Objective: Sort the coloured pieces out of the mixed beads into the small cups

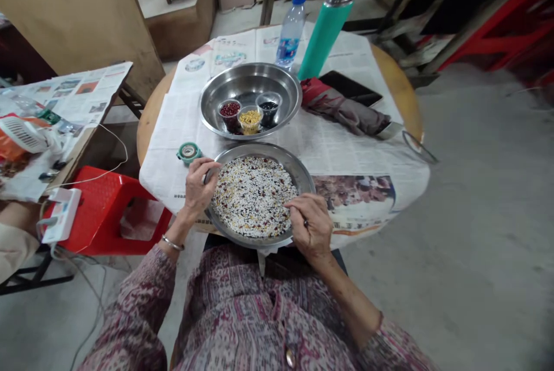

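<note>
Left hand (201, 184) curled at pan rim (303, 164), right hand (312, 224) pinched over grains (253, 195), grips undetermined; bowl (216, 91), bottle (291, 33) beyond; newspaper-covered table (359, 154), grey floor (485, 215).

Forearms (351, 297) stretched forward, left grip (199, 187) with fingers (206, 165) bent, right grip (311, 224) knuckles up, fingers curled.

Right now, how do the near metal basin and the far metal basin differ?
Contents: the near basin holds a mostly white grain mix with darker and yellow bits; the far basin holds three small cups.
Hands: the left hand is at the near basin's rim and the right hand over its opposite side; none is at the far basin.
Floor: mostly covered in the near basin, partly bare in the far basin.
Both are round and silver-coloured.
</note>
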Motion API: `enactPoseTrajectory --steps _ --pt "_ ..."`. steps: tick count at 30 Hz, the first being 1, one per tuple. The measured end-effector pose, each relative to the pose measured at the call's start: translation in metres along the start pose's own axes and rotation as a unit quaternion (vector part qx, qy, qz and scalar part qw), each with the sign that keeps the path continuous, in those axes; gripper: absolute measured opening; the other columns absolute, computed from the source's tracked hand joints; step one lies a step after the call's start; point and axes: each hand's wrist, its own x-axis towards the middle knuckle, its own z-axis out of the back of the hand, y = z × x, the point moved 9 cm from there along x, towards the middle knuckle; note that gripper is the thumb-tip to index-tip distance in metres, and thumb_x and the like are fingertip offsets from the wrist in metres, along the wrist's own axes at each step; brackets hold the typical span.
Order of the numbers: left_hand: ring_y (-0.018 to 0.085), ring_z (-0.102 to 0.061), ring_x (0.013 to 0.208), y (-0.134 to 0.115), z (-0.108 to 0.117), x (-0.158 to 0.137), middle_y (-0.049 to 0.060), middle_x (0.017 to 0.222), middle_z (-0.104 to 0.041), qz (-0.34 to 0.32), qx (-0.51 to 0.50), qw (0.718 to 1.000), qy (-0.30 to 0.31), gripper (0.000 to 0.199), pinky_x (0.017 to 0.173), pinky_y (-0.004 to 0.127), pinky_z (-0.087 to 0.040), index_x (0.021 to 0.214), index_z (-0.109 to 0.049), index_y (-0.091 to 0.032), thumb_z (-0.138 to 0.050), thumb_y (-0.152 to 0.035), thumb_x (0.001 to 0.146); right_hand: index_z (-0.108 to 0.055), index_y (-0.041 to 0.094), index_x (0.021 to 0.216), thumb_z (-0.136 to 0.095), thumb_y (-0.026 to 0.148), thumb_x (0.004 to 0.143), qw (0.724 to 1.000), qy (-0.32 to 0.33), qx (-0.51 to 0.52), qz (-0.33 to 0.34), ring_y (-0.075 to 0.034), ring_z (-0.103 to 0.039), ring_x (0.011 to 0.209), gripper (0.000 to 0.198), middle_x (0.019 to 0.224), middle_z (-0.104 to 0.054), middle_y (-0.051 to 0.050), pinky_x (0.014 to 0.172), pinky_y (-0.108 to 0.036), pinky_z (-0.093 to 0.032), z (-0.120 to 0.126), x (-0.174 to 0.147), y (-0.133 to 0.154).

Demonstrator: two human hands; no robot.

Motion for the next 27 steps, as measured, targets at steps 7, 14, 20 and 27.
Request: enactPoseTrajectory --steps 7,14,20,27 --pt "0.020 -0.063 0.110 0.034 -0.016 -0.002 0.006 0.115 -0.067 0.083 -0.145 0.985 0.038 0.028 0.097 0.036 -0.052 0.095 -0.073 -0.022 -0.057 -0.004 0.079 -0.069 0.025 0.087 -0.055 0.017 0.091 0.998 0.033 -0.042 -0.015 -0.022 -0.063 0.092 0.017 0.084 -0.073 -0.002 0.090 -0.041 -0.048 -0.002 0.002 0.003" --pt "0.019 -0.063 0.110 0.039 -0.015 -0.008 0.004 0.111 -0.069 0.086 -0.163 0.983 0.003 0.031 0.101 0.038 -0.051 0.090 -0.073 -0.023 -0.055 -0.002 0.077 -0.070 0.025 0.092 -0.060 0.020 0.090 0.980 0.094 -0.173 0.013 -0.022 -0.063 0.091 0.012 0.090 -0.075 -0.001 0.110 -0.050 -0.034 -0.006 0.017 0.015" --pt "0.019 -0.064 0.109 0.041 -0.017 -0.009 0.005 0.111 -0.069 0.090 -0.166 0.982 0.000 0.031 0.100 0.037 -0.051 0.090 -0.073 -0.022 -0.054 -0.001 0.077 -0.071 0.024 0.096 -0.056 0.017 0.091 0.961 0.156 -0.217 0.066 -0.023 -0.062 0.091 0.017 0.090 -0.075 -0.003 0.111 -0.051 -0.032 -0.023 0.036 0.019" --pt "0.019 -0.064 0.109 0.041 -0.017 -0.009 0.005 0.110 -0.070 0.090 -0.159 0.983 -0.002 0.032 0.101 0.036 -0.051 0.090 -0.073 -0.021 -0.053 0.000 0.077 -0.072 0.022 0.095 -0.055 0.017 0.092 0.923 0.263 -0.262 0.100 -0.024 -0.060 0.091 0.018 0.092 -0.074 -0.006 0.107 -0.048 -0.032 -0.056 0.034 0.010"
